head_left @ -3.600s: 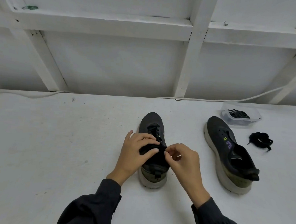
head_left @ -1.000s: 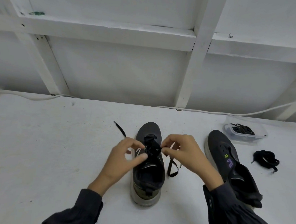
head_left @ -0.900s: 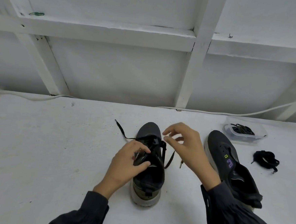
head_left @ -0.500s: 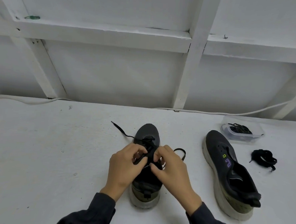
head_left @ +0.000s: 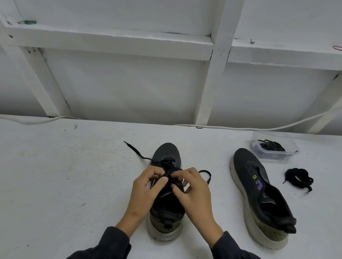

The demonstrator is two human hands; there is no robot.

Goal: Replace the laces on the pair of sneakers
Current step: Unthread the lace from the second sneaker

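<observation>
Two hands meet over the sneaker [head_left: 164,226]. The left hand [head_left: 144,190] and right hand [head_left: 193,195] both have their fingers [head_left: 160,182] pinching the lace [head_left: 168,173] mid-tongue. The sneaker's long axis runs straight ahead, heel toward the person, and both hands are equally near. One lace end trails left-forward. The second sneaker [head_left: 258,196], unlaced, sits well right, with the lace bundle [head_left: 298,178] and tub [head_left: 273,154] beyond it. White bench [head_left: 61,182], white framed wall [head_left: 128,86].
</observation>
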